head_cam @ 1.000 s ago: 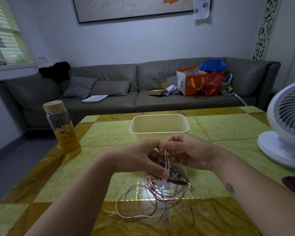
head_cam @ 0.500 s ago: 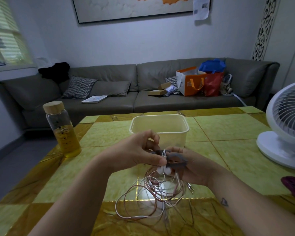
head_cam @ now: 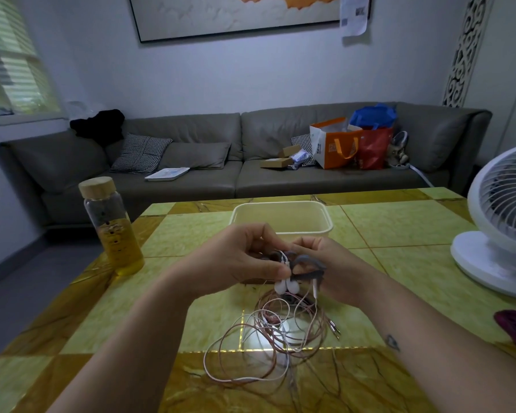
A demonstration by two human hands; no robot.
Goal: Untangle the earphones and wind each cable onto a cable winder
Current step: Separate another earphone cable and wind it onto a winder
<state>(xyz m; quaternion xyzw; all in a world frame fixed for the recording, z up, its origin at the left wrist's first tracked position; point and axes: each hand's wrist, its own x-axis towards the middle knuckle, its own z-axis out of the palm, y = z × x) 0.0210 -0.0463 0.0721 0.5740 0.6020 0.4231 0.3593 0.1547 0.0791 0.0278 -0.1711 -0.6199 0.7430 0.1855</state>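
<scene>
The right hand has turned over and now curls round the grey cable winder; the left hand pinches the white earbuds beside it. Winding may start soon, but the cables lie tangled on the bench at 6 o'clock.

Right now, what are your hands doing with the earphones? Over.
Left hand pinching earbuds. Right hand holding winder. Cables a tangled pile on table, not yet wound. Nothing in the way.
</scene>
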